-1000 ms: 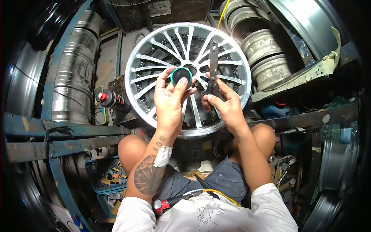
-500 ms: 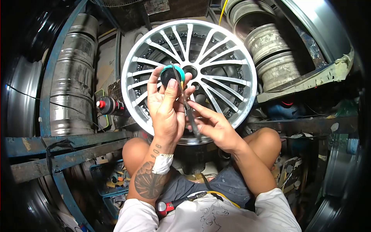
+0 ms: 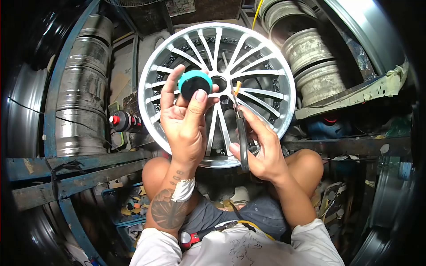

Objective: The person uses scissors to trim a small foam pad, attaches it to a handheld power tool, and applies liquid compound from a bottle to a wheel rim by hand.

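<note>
My left hand (image 3: 184, 126) pinches a small round pad (image 3: 195, 87) with a black face and teal edge, thumb across its lower rim. Off to its right, my right hand (image 3: 265, 148) grips dark-handled scissors (image 3: 242, 135), blades pointing up and away from me. At the blade tips shows a small orange-yellow scrap (image 3: 238, 88). Both hands are above a large silver multi-spoke wheel rim (image 3: 262, 73), which lies face up in front of my knees. The pad and the scissors are apart.
On the left are a red-capped black bottle (image 3: 122, 120), a stack of metal wheel barrels (image 3: 84, 93) and a blue frame (image 3: 31, 170). More rims (image 3: 310, 57) are stacked at right. A red-ended air tool (image 3: 190, 239) rests against my shirt; a blue basket (image 3: 120, 208) holds small items.
The scissors have moved right and down, away from the pad they overlapped, with the orange-yellow scrap at their tips. My left hand has shifted slightly left, and the pad's black face shows unobstructed.
</note>
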### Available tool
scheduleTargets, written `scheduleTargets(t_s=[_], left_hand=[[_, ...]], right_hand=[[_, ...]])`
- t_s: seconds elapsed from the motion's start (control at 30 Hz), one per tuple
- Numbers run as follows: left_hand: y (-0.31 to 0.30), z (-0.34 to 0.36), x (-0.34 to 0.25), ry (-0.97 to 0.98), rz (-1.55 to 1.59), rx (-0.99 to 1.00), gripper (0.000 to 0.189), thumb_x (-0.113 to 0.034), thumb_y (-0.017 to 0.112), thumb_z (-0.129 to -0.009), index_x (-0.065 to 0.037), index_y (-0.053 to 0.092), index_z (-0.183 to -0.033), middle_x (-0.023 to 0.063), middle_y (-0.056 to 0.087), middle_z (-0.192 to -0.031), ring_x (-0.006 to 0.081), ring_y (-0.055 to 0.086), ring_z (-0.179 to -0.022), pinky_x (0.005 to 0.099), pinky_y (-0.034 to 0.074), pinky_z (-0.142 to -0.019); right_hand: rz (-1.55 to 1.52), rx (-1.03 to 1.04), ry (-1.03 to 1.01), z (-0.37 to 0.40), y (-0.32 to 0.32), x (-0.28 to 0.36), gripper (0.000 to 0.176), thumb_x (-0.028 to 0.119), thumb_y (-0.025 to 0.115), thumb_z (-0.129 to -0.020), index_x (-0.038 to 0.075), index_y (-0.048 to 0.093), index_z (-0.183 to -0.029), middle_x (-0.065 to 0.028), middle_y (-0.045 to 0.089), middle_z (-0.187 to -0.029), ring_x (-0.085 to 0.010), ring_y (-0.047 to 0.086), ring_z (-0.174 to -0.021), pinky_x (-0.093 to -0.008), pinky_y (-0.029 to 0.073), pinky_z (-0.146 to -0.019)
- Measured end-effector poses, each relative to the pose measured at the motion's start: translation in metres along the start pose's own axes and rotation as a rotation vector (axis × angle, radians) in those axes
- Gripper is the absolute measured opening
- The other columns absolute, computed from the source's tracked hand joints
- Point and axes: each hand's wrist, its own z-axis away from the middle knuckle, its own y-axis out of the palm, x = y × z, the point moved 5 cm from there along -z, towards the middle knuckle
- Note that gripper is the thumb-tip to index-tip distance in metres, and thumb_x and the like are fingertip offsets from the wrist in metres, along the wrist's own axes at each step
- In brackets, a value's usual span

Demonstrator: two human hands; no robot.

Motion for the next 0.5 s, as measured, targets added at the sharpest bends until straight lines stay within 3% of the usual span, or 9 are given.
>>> scheduleTargets(t_s=[0.1,0.43,0.47,0.5], left_hand=[[0.000,0.005,0.009,-0.037,0.052,0.040,0.056,-0.002,0.064,-0.094,0.000,0.038,-0.143,0.0174,0.067,-0.116,0.0228,0.068,-0.104,0.0335,0.056,-0.092],[0.004,0.008,0.016,-0.174,0.142,0.104,0.054,-0.001,0.063,-0.094,0.001,0.038,-0.143,0.0222,0.063,-0.124,0.0252,0.065,-0.111,0.0353,0.054,-0.097],[0.002,0.007,0.017,-0.183,0.071,0.078,0.059,-0.009,0.065,-0.095,-0.004,0.035,-0.145,0.0196,0.061,-0.125,0.0251,0.068,-0.106,0.0387,0.058,-0.093],[0.002,0.008,0.018,-0.183,0.121,0.078,0.058,-0.007,0.065,-0.094,-0.004,0.037,-0.144,0.0190,0.062,-0.124,0.0248,0.067,-0.107,0.0378,0.057,-0.094]], right_hand=[[0.199,-0.025,-0.176,-0.003,-0.005,0.013,0.073,0.018,0.077,-0.074,-0.003,0.050,-0.138,-0.0190,0.059,-0.101,-0.0293,0.057,-0.083,-0.0366,0.048,-0.077],[0.298,-0.065,-0.187,0.001,-0.010,0.010,0.079,0.016,0.077,-0.066,0.001,0.053,-0.140,-0.0150,0.054,-0.092,-0.0272,0.053,-0.077,-0.0361,0.048,-0.070],[0.304,-0.076,-0.181,0.001,-0.010,0.009,0.079,0.016,0.077,-0.066,0.002,0.053,-0.140,-0.0149,0.054,-0.092,-0.0272,0.053,-0.078,-0.0362,0.048,-0.070],[0.311,-0.088,-0.176,0.001,-0.010,0.008,0.079,0.016,0.077,-0.066,0.002,0.053,-0.140,-0.0148,0.054,-0.092,-0.0272,0.053,-0.078,-0.0364,0.049,-0.071]])
